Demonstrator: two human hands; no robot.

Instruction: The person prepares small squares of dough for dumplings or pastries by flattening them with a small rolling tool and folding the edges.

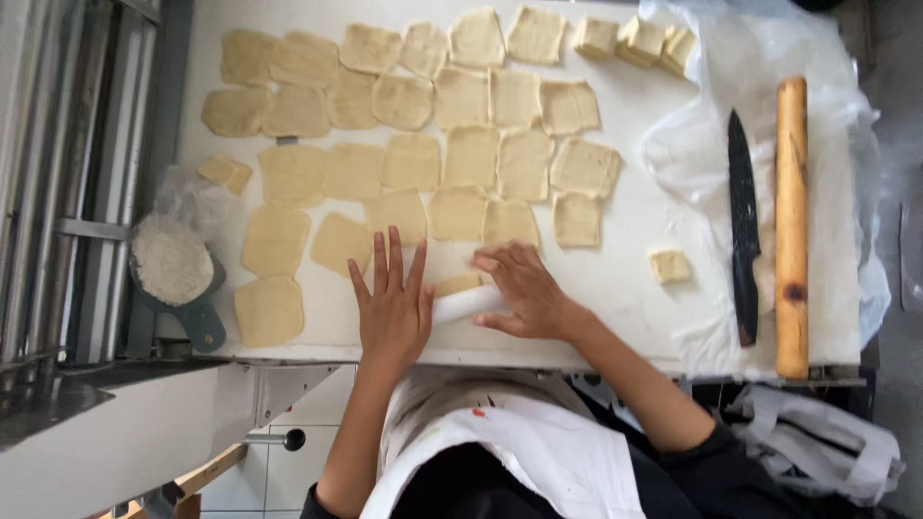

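Observation:
My left hand (392, 300) lies flat, fingers spread, on one end of a small white rolling pin (465, 304) near the table's front edge. My right hand (520, 288) rests palm-down on the pin's other end. A piece of dough (459, 284) peeks out just beyond the pin, between my hands. Several flattened squares of dough (411, 161) cover the white table (625, 279) in rows beyond my hands.
A small thick dough piece (669, 265) lies right of my right hand. A black knife (742, 227) and a long wooden rolling pin (791, 227) rest on clear plastic at the right. Thick dough cubes (636, 40) sit at the far edge. A flour scoop (176, 267) stands left.

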